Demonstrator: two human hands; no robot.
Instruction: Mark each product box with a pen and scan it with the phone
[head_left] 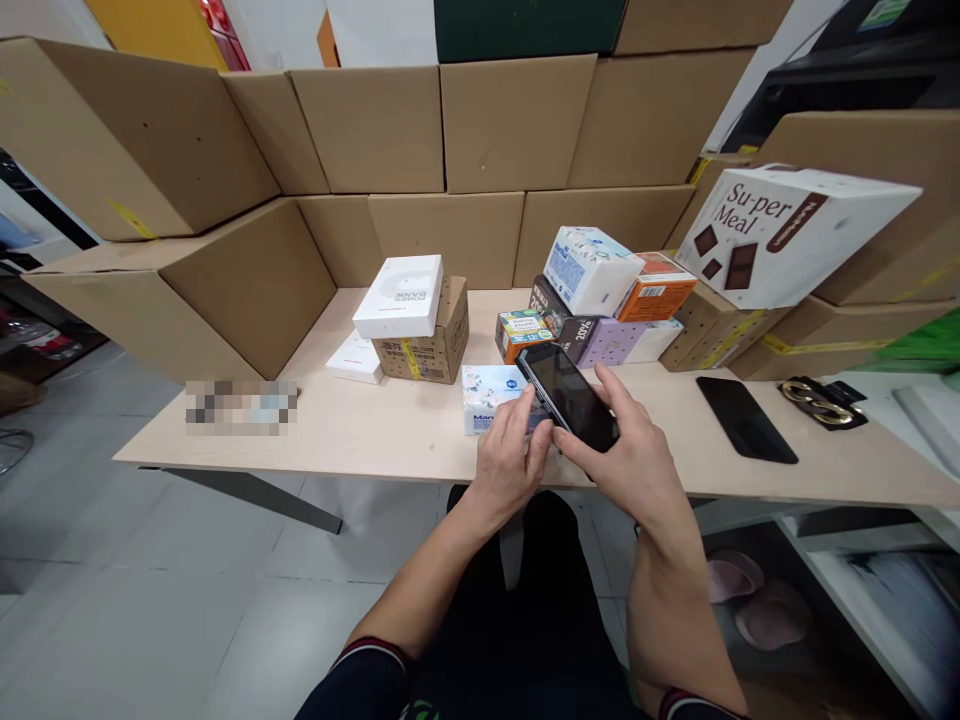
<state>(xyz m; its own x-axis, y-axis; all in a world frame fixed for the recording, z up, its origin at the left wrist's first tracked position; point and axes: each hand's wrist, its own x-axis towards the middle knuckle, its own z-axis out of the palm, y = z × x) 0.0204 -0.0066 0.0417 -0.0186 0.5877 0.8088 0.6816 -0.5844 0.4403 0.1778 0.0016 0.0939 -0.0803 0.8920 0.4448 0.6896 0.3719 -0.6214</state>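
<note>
A black smartphone (571,392) is held tilted above the front part of the table, its dark screen facing up. My right hand (637,460) grips it, with the thumb at the near edge and the fingers along the right side. My left hand (510,455) is closed at the phone's left edge, fingertips and thumb against it. Partly hidden behind my left hand and the phone lies a white floral tissue pack (487,388) on the table. Just beyond the phone stands a small orange and green box (521,332).
A white power bank box (401,290) rests on a small brown carton (442,350). Right of centre, a tissue pack (589,270) tops several stacked boxes. A black flat device (746,418) lies at the right. Cardboard boxes (367,130) wall the back and sides.
</note>
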